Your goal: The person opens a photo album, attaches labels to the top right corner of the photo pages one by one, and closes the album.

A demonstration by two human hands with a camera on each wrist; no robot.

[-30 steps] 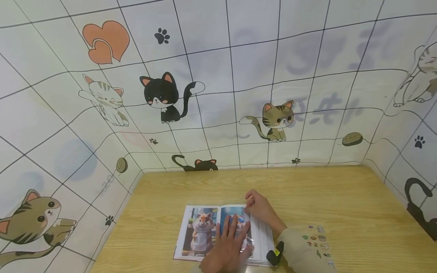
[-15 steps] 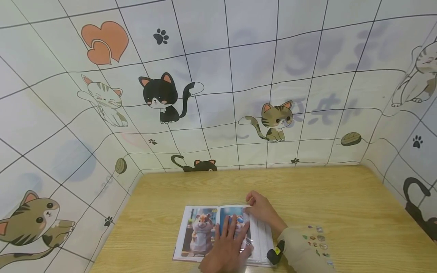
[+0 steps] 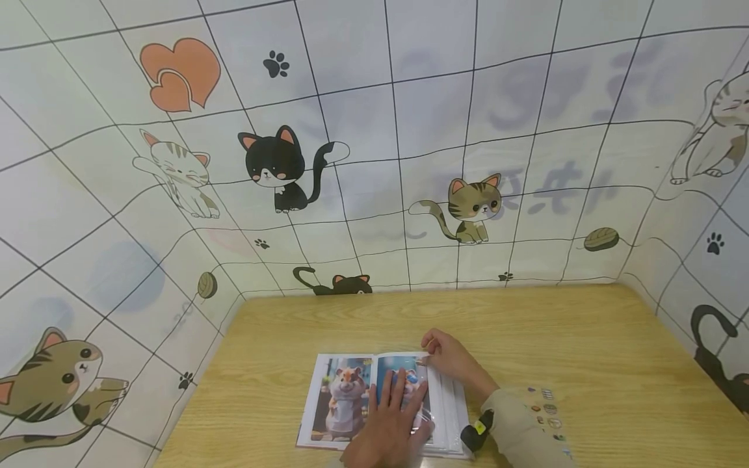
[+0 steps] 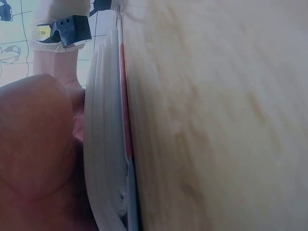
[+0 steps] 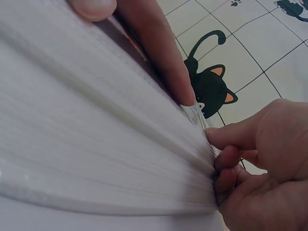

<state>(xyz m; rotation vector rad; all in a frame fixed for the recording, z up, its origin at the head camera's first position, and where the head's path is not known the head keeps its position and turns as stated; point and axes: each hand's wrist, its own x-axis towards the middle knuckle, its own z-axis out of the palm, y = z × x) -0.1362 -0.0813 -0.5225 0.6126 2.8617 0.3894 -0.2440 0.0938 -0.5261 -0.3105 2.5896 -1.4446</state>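
An open photo album (image 3: pixel 308 416) lies on the table, with a hamster picture (image 3: pixel 344 396) on its left page. My left hand (image 3: pixel 386 419) rests flat with spread fingers on the right page, partly covering a second animal picture (image 3: pixel 386 365) with a blue background. At the far right corner of that page, my right hand (image 3: pixel 447 357) pinches the page edge between thumb and curled fingers. The right wrist view shows the thumb and fingers of the right hand (image 5: pixel 260 159) at the ends of the layered pages (image 5: pixel 110 130). Past the left hand (image 4: pixel 33 139), the left wrist view shows the page stack (image 4: pixel 103 130) side-on.
Small colourful stickers (image 3: pixel 550 409) lie on the wooden table (image 3: pixel 620 377) to the right, partly behind the right sleeve (image 3: pixel 521 429). A black wrist camera (image 3: pixel 476 430) sits at the right cuff. Walls (image 3: pixel 374 130) printed with cats enclose the table's back and sides.
My right wrist and sleeve have shifted slightly to the right, covering more of the stickers. The right fingers stay at the page corner, and the left hand keeps its place.
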